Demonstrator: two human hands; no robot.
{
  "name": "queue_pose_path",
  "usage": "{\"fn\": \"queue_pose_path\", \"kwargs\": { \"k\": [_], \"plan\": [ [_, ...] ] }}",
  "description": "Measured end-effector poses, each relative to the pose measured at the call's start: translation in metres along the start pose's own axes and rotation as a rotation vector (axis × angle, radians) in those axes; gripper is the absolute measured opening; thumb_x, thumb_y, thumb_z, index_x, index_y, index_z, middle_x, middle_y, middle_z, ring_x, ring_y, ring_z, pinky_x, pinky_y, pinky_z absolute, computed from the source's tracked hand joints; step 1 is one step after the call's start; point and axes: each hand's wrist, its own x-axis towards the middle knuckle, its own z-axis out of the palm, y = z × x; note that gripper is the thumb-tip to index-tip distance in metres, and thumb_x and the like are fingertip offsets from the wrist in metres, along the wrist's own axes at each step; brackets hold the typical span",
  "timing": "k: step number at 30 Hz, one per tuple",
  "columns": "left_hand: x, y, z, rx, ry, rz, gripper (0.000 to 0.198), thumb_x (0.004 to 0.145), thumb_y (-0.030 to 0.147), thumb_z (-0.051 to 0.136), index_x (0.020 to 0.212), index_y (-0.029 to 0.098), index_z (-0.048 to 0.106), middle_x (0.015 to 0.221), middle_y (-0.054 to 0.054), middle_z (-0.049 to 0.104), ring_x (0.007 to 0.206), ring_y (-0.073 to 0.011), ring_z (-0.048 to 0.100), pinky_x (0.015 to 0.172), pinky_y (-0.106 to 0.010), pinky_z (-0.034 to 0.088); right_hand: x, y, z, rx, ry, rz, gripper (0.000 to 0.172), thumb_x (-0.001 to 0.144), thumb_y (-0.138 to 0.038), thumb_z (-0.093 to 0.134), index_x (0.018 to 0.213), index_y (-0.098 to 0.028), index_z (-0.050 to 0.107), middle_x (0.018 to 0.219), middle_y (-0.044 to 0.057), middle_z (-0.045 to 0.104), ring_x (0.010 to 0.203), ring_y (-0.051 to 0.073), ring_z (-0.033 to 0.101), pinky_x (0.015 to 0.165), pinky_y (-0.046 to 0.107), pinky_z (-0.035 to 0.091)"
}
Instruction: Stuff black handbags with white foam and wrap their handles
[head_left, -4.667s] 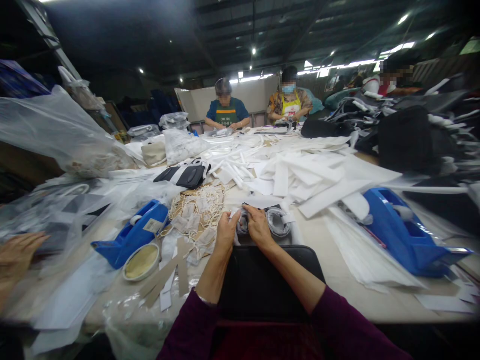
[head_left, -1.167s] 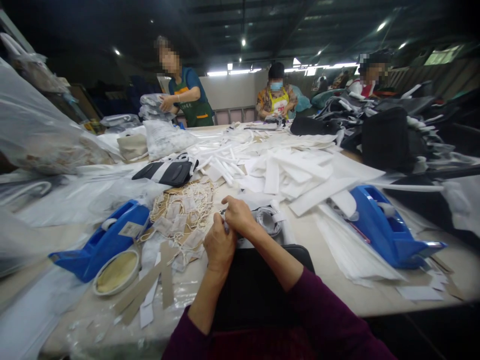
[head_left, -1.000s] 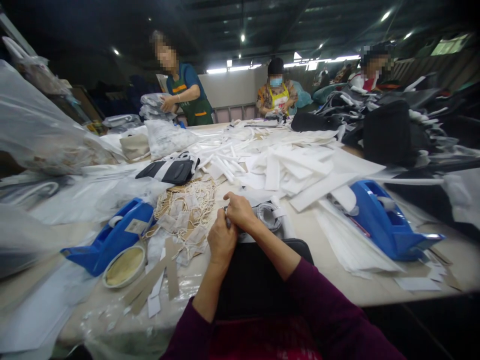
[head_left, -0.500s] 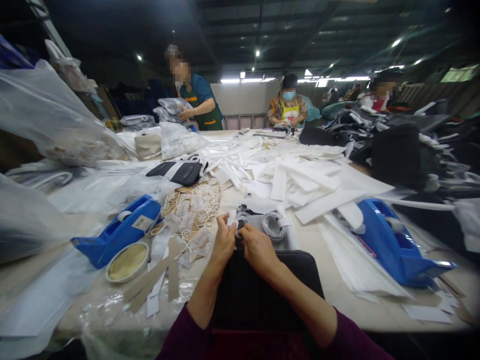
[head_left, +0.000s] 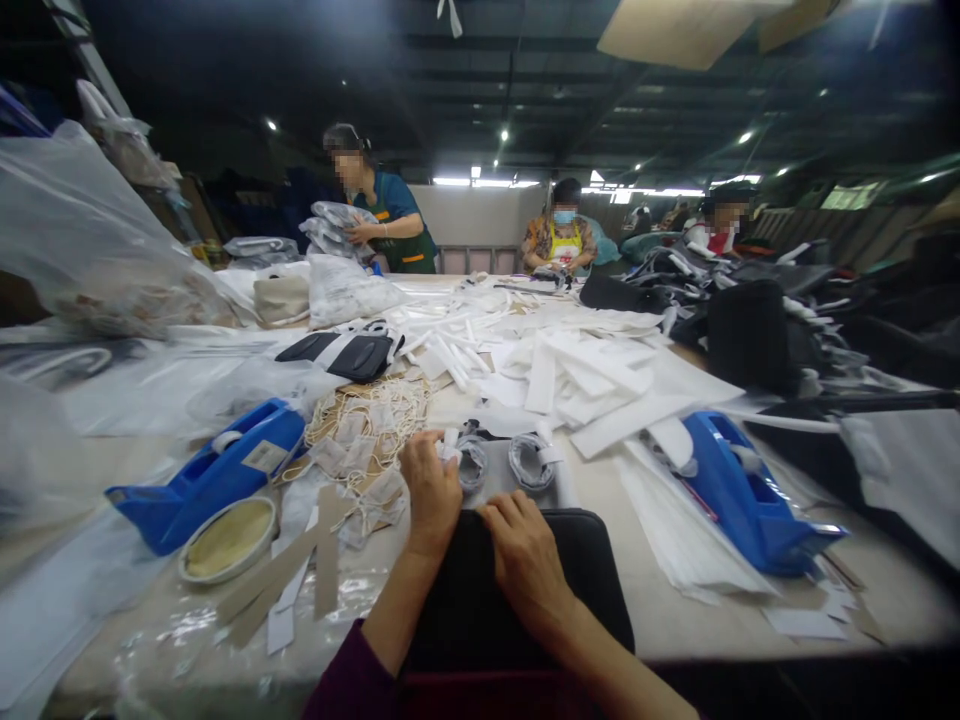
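Note:
A black bag (head_left: 465, 610) lies flat in front of me, with two grey strap coils side by side beyond its top edge. My left hand (head_left: 433, 495) is closed on a white wrapping strip (head_left: 450, 447) at the side of the left strap coil (head_left: 472, 465). The right strap coil (head_left: 529, 463) has a white band around its right side. Bent over the bag's top edge are the fingers of my right hand (head_left: 525, 555), closed against it; its thumb is mostly hidden.
Blue tape dispensers stand left (head_left: 217, 470) and right (head_left: 750, 495). A round dish (head_left: 229, 540), cardboard strips (head_left: 327, 550) and stringed tags (head_left: 367, 430) lie at left. White foam sheets (head_left: 592, 380) cover the middle. Black bags (head_left: 750, 335) pile at right. Several co-workers are across the table.
My right hand has drawn back from the left strap coil to the bag's edge, leaving the coil's round shape visible. My left hand stays by the coil. The view has shifted slightly.

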Motion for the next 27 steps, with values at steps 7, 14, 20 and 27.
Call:
{"fn": "queue_pose_path", "kwargs": {
  "k": [7, 14, 20, 27],
  "plan": [
    [-0.028, 0.019, -0.003, -0.183, -0.521, 0.384, 0.043, 0.081, -0.001, 0.034, 0.117, 0.015, 0.051, 0.107, -0.008, 0.062, 0.102, -0.017, 0.057, 0.093, -0.033, 0.049, -0.008, 0.012, 0.011, 0.283, 0.075, 0.07, 0.023, 0.087, -0.004, 0.039, 0.089, -0.017, 0.057, 0.093, 0.008, 0.058, 0.091, 0.022, 0.051, 0.082, 0.036, 0.045],
    [-0.034, 0.026, 0.002, 0.138, -0.662, 0.539, 0.035, 0.091, 0.013, 0.039, 0.125, 0.013, 0.045, 0.111, -0.011, 0.06, 0.109, -0.0237, 0.055, 0.098, -0.042, 0.048, 0.013, 0.027, -0.022, 0.38, 0.449, 0.205, 0.021, 0.079, -0.003, 0.04, 0.086, -0.02, 0.05, 0.098, 0.007, 0.051, 0.1, 0.02, 0.049, 0.091, 0.035, 0.042],
    [-0.034, 0.026, 0.007, 0.225, -0.637, 0.611, 0.027, 0.092, 0.019, 0.044, 0.116, 0.01, 0.05, 0.107, -0.012, 0.062, 0.104, -0.0255, 0.059, 0.093, -0.041, 0.051, 0.08, 0.049, -0.029, -0.133, 0.111, 0.171, 0.057, 0.069, -0.009, 0.056, 0.125, -0.016, 0.049, 0.118, 0.012, 0.05, 0.109, 0.028, 0.041, 0.095, 0.043, 0.037],
    [-0.035, 0.023, 0.006, 0.209, -0.599, 0.586, 0.031, 0.09, 0.022, 0.05, 0.118, 0.01, 0.05, 0.108, -0.011, 0.063, 0.108, -0.026, 0.059, 0.096, -0.04, 0.051, 0.14, 0.081, -0.008, -0.228, -0.302, 0.249, 0.057, 0.076, -0.015, 0.057, 0.131, -0.02, 0.048, 0.13, 0.014, 0.047, 0.11, 0.03, 0.049, 0.089, 0.042, 0.042]
  ]
}}
